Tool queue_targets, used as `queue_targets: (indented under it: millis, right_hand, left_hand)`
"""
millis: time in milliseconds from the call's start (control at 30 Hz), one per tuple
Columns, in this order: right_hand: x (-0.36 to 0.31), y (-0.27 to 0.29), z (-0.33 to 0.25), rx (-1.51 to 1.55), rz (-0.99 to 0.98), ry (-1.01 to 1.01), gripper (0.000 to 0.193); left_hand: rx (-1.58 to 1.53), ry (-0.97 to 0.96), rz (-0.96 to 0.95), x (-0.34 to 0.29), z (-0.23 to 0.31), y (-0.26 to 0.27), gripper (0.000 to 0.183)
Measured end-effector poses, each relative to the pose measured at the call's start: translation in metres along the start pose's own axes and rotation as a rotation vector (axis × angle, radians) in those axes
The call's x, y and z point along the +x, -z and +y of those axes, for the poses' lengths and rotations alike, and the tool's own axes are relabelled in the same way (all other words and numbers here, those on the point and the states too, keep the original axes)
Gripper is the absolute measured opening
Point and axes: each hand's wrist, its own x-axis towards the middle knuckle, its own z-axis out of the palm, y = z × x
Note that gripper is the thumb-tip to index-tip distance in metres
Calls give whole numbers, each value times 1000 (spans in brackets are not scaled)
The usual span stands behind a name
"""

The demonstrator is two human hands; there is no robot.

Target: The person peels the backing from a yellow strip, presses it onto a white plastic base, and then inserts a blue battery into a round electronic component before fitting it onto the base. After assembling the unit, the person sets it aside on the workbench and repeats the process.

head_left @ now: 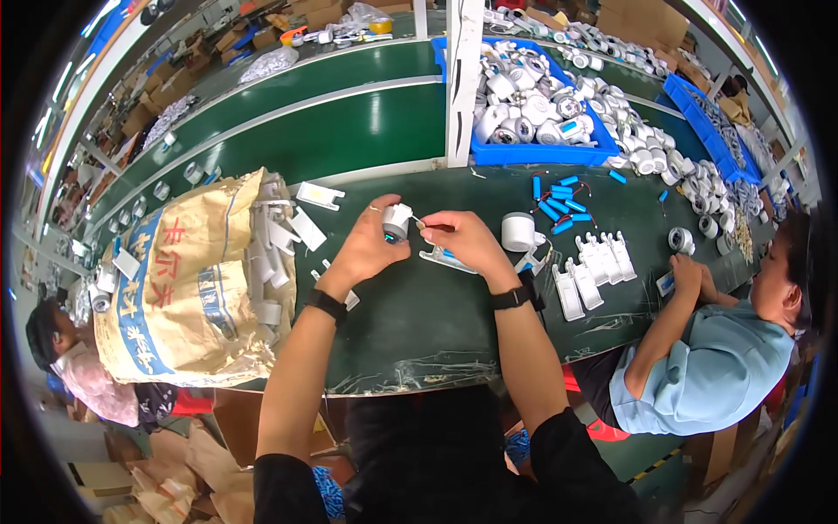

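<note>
My left hand [371,243] is closed around a white round housing [397,218] with a dark front face and a small teal glow at its lower edge. Close beside it, the fingertips of my right hand [461,237] pinch something thin and small at the housing's right side; its kind is too small to make out. Under my right hand lies a white elongated shell [448,258] with a blue part in it, partly hidden by the fingers. A larger white cylindrical housing [518,232] stands on the green tabletop [401,327], just right of my right hand.
Blue wired battery cells [559,206] and white plastic shells [594,262] lie to the right. A blue crate [546,155] full of white housings stands behind. On the left slumps a paper-like sack [175,288] with white parts. A co-worker [707,358] sits at right.
</note>
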Motion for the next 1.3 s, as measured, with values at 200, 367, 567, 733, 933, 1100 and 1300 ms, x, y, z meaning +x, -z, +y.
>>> queue_targets:
  millis: [200, 367, 567, 733, 933, 1100, 1300]
  right_hand:
    - [5, -21, -7, 320, 47, 39, 24]
    - [21, -31, -12, 157, 227, 136, 29]
    - [67, -37, -43, 184, 447, 203, 27]
    - [130, -41, -57, -80, 614, 452, 19]
    - [200, -45, -57, -420, 637, 544, 7]
    - [237, -62, -35, -498, 566, 427, 4]
    - [247, -74, -7, -599, 540, 320, 4]
  left_hand:
    - [-2, -60, 57, -4, -9, 21, 67]
    - [-66, -48, 57, 8, 0, 41, 70]
    - [-84, -78, 131, 55, -21, 77, 64]
    - [-33, -106, 176, 105, -51, 112, 58]
    - [56, -78, 167, 162, -103, 144, 58]
    - [115, 41, 185, 175, -124, 130, 59]
    - [162, 71, 195, 176, -161, 115, 66]
